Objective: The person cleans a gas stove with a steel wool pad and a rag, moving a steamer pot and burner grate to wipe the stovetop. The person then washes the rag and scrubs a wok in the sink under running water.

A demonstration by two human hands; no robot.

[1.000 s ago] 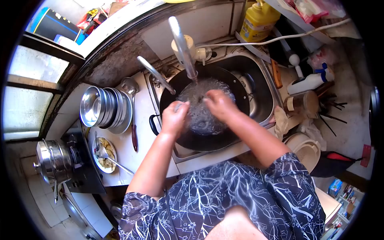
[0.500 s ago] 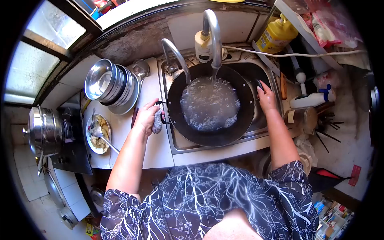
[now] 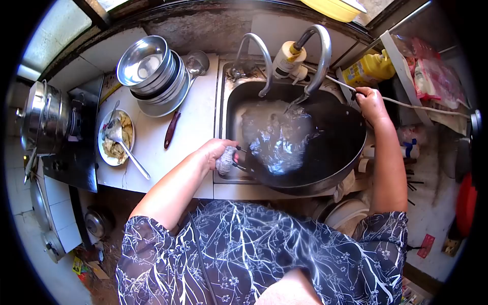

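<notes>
A large dark wok (image 3: 338,147) is tilted over the sink (image 3: 235,99), its right side raised and its left side low. Cloudy water (image 3: 279,145) lies toward its left side and runs into the basin. My left hand (image 3: 216,152) is closed at the wok's left handle, with a grey scrubber (image 3: 225,161) also in its grasp. Up at the far right rim, my right hand (image 3: 373,105) grips the other handle. Two curved taps (image 3: 265,63) reach over the sink from behind; the right one's spout is close to the wok's rim.
Stacked metal bowls (image 3: 144,63) and a ladle (image 3: 197,63) stand on the left counter. Near them is a plate of food (image 3: 117,140) with a spoon. A steamer pot (image 3: 46,117) sits on the stove. A yellow jug (image 3: 368,68) and a white cable (image 3: 406,104) are at right.
The wok has shifted right and tipped, its right side lifted by my right hand. Its water has moved to the left side. My left hand has moved right with the handle.
</notes>
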